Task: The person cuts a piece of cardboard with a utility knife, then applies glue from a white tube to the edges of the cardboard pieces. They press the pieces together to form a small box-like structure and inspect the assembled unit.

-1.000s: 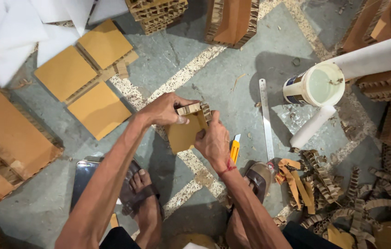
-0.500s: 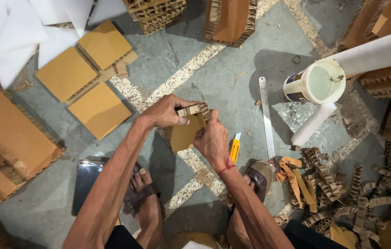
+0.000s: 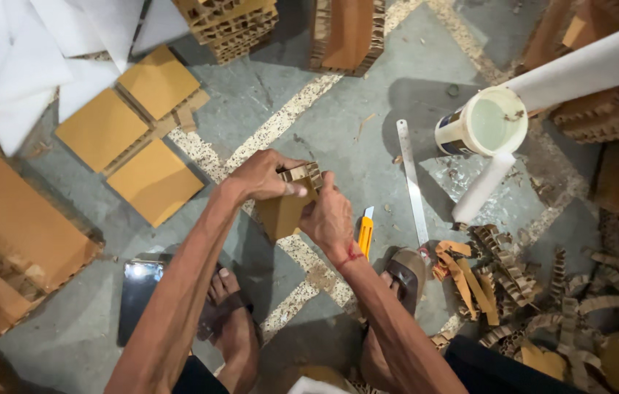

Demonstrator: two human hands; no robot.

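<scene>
Both hands pinch the cardboard piece (image 3: 284, 211): left hand (image 3: 262, 176) clamped over its corrugated top edge, right hand (image 3: 330, 217) gripping beside. Barely anything's shifted in a second; yellow utility knife (image 3: 365, 233) lies just right.

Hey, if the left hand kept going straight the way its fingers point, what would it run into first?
The left hand points rightward over the cardboard piece, so it would probably meet the right hand first. Past that lies the steel ruler, though depth is unclear.
</scene>
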